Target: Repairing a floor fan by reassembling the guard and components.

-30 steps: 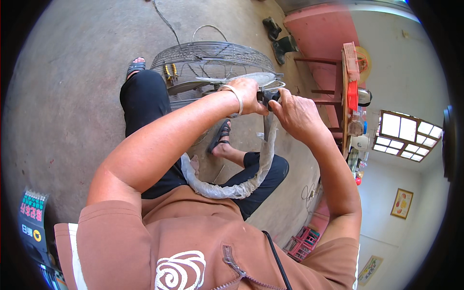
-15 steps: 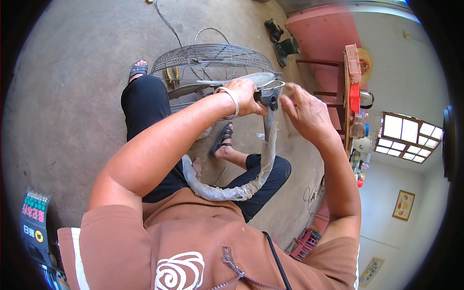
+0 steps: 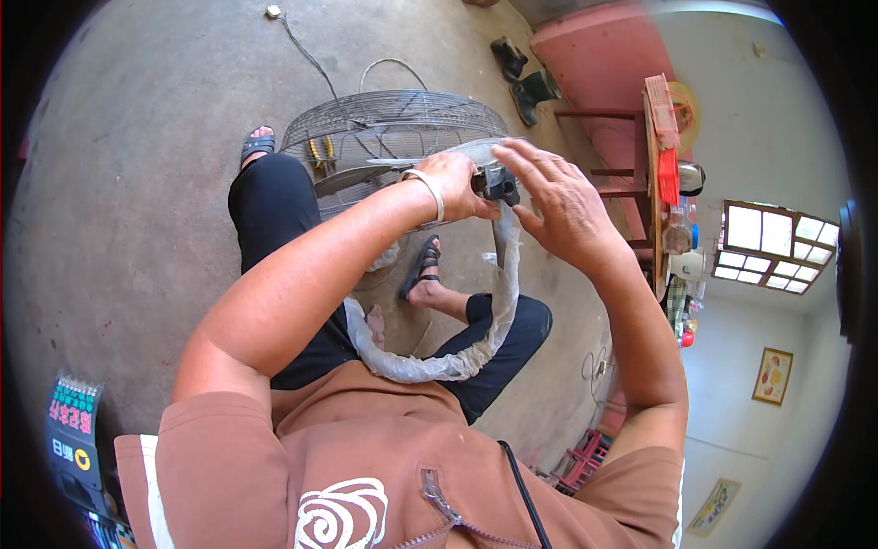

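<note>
A large wire fan cage (image 3: 402, 108) stands on the floor in front of my knees, with grey blades (image 3: 352, 177) inside. My left hand (image 3: 455, 183) is closed on a black bracket (image 3: 500, 183) at the cage's near right side. From below that bracket a curved tube (image 3: 494, 339), wrapped in cloudy plastic, bends down and across my lap. My right hand (image 3: 569, 203) is at the bracket's right side, fingers stretched out and thumb apart, holding nothing. Its fingertips reach over the bracket's top; whether they touch it I cannot tell.
Pliers (image 3: 322, 154) with yellow handles lie by the cage's left part. A cord with a plug (image 3: 273, 12) runs over the concrete floor beyond. Dark boots (image 3: 533, 94) stand at the pink wall. Along the right, a wooden table (image 3: 652, 174) carries baskets and jars.
My right hand has moved left and slightly up, its fingers now over the bracket. My left hand keeps its hold. The view has shifted slightly.
</note>
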### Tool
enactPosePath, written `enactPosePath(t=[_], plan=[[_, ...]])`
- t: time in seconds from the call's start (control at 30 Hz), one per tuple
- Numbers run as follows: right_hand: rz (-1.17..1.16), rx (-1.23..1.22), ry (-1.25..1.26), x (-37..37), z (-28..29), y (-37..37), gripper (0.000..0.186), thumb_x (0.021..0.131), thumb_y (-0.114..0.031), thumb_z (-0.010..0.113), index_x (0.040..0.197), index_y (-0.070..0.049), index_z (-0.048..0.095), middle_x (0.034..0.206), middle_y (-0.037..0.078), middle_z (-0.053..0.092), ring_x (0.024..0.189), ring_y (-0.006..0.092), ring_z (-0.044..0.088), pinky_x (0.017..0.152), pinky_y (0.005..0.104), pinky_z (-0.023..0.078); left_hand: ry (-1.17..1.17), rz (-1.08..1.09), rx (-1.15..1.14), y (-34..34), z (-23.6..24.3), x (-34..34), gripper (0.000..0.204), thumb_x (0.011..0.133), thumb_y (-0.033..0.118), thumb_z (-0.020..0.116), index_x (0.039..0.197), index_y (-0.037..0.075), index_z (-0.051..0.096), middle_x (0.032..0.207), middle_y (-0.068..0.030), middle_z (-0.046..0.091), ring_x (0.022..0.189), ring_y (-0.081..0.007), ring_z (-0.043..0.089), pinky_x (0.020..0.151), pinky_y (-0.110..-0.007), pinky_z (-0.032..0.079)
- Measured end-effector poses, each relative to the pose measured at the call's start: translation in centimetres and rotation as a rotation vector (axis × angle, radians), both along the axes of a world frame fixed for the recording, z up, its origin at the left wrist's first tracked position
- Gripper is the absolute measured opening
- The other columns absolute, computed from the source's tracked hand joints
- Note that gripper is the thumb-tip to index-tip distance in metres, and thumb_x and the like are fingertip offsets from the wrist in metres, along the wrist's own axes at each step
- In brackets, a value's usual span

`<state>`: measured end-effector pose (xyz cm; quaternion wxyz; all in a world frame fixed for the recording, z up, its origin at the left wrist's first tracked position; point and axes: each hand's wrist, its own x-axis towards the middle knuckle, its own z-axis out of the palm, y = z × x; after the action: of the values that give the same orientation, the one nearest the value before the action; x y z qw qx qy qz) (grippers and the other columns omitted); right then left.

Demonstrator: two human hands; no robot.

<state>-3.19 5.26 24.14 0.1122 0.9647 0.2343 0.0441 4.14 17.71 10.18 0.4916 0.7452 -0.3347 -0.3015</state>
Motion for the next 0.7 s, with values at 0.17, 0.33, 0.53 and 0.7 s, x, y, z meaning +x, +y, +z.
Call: enactPosePath(t=[0.17, 0.33, 0.53, 0.7], plan=[[-0.427, -0.284, 0.305, 0.7, -0.2, 1.6, 0.045, 0.086, -0.029, 0.066, 0.124, -0.010, 0.054, 0.101, 0.013, 0.069, 0.088, 0.0306, 0.068, 0.073, 0.0374, 0.053, -0.056, 0.012, 0.037, 0.2, -0.2, 0.1, 0.057, 0.066, 0.053, 0.078, 0.090, 0.002, 0.071, 0.088, -0.0204, 0.069, 0.089, -0.0328, 0.067, 0.084, -0.039, 0.051], [-0.414, 0.028, 0.239, 0.0, 0.2, -0.5, 0.043, 0.091, -0.023, 0.059, 0.130, -0.008, 0.049, 0.112, 0.018, 0.064, 0.096, 0.0344, 0.065, 0.079, 0.0429, 0.053, -0.021, -0.011, 0.041, 0.5, 0.5, -0.1, 0.056, 0.067, 0.053, 0.078, 0.093, 0.003, 0.071, 0.090, -0.0215, 0.069, 0.092, -0.0335, 0.067, 0.086, -0.039, 0.050], [-0.580, 0.263, 0.337, -4.0, -1.0, -0.4, 0.045, 0.089, -0.021, 0.063, 0.130, -0.007, 0.049, 0.118, 0.016, 0.061, 0.093, 0.0330, 0.065, 0.082, 0.0414, 0.052, -0.004, -0.051, 0.057, 0.8, 0.5, 0.2, 0.057, 0.068, 0.055, 0.077, 0.096, 0.005, 0.072, 0.092, -0.0192, 0.069, 0.094, -0.0325, 0.067, 0.086, -0.038, 0.050], [-0.781, 0.564, 0.329, -7.8, -4.7, -1.6, 0.047, 0.089, -0.031, 0.064, 0.127, -0.005, 0.052, 0.113, 0.018, 0.063, 0.094, 0.0317, 0.065, 0.083, 0.0390, 0.051, 0.035, -0.036, 0.072, -0.1, 0.0, 0.4, 0.062, 0.067, 0.054, 0.077, 0.104, 0.004, 0.071, 0.104, -0.0188, 0.069, 0.102, -0.0304, 0.065, 0.092, -0.037, 0.048]])
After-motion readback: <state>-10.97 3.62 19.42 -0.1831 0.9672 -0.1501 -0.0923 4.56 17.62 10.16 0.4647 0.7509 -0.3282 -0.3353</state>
